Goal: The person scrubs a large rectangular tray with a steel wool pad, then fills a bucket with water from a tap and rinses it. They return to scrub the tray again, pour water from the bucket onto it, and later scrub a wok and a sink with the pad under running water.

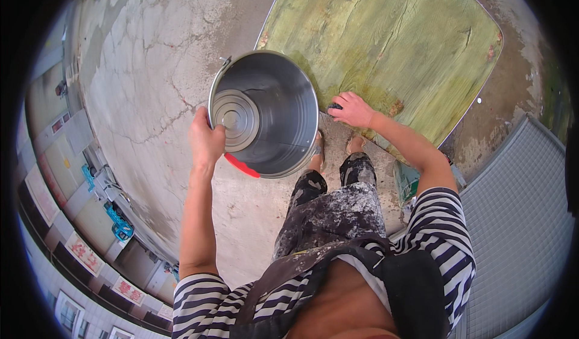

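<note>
My left hand (207, 137) grips the left rim of a metal bucket (280, 98), thumb over the edge. The bucket is tilted so that I look into its bare grey inside, with a ringed round bottom. A red grip (242, 165) lies along its near rim. My right hand (353, 111) is closed around a small dark lump (335, 107), mostly covered by the fingers; its kind is unclear. That hand rests at the near edge of a greenish wood-patterned tabletop (386, 31), right of the bucket. Darker, wet-looking patches show on the top near both.
Cracked concrete ground (145, 68) spreads to the left. At the right a grey ridged panel (512, 200) stands close to my right arm. A green container (408, 182) sits below my right forearm. Blue machines (120, 221) stand along a building at the far left.
</note>
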The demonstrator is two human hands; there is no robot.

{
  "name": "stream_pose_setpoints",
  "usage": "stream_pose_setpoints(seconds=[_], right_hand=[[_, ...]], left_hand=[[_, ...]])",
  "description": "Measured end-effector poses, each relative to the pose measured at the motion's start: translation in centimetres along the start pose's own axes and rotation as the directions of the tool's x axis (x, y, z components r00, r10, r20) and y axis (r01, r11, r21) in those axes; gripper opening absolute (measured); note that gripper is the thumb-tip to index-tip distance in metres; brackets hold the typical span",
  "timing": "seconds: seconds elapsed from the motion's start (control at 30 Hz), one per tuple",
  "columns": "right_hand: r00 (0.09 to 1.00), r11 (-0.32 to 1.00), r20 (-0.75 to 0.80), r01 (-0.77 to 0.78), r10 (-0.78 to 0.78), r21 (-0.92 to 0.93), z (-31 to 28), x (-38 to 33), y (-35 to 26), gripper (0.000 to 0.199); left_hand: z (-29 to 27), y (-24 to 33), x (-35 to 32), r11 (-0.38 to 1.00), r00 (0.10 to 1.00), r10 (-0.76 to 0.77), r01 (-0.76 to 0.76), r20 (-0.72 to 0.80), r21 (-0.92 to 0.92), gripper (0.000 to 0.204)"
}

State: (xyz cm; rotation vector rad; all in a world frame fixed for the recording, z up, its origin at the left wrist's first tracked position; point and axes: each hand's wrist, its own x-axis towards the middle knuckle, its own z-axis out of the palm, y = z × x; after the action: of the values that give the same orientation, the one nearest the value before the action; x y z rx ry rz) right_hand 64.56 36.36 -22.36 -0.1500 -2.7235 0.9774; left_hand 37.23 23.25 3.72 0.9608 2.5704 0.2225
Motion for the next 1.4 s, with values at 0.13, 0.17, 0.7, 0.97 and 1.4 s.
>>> stream_pose_setpoints(seconds=[0.13, 0.17, 0.7, 0.97, 1.4], right_hand=[[0.886, 0.913, -0.430, -0.309, 0.174, -0.267, -6.1, 2.8, 12.9, 0.028], [0.754, 0.778, -0.604, -0.532, 0.258, -0.333, -9.5, 2.7, 17.1, 0.027], [0.982, 0.982, -0.031, 0.188, -0.188, 0.000, 3.3, 22.0, 5.1, 0.026], [0.230, 0.348, -0.934, -0.929, 0.272, -0.127, -22.7, -3.8, 37.9, 0.033], [0.011, 0.185, -0.985, -0.983, 0.171, 0.021, -20.3, -13.5, 28.4, 0.026]], left_hand=[[-1.2, -10.8, -6.0, 0.803, 0.882, -0.465, 0.455, 0.074, -0.386, 0.025], [-2.1, -12.2, -8.2, 0.695, 0.796, -0.586, 0.589, 0.150, -0.413, 0.026], [-3.7, -27.4, -31.1, -0.184, -0.112, -0.982, 0.727, 0.151, -0.661, 0.007], [-6.1, -39.2, -47.4, 0.336, 0.311, -0.918, 0.940, 0.247, 0.063, 0.012], [-12.9, -31.4, -37.1, 0.683, 0.522, -0.717, 0.657, 0.462, 0.318, 0.014]])
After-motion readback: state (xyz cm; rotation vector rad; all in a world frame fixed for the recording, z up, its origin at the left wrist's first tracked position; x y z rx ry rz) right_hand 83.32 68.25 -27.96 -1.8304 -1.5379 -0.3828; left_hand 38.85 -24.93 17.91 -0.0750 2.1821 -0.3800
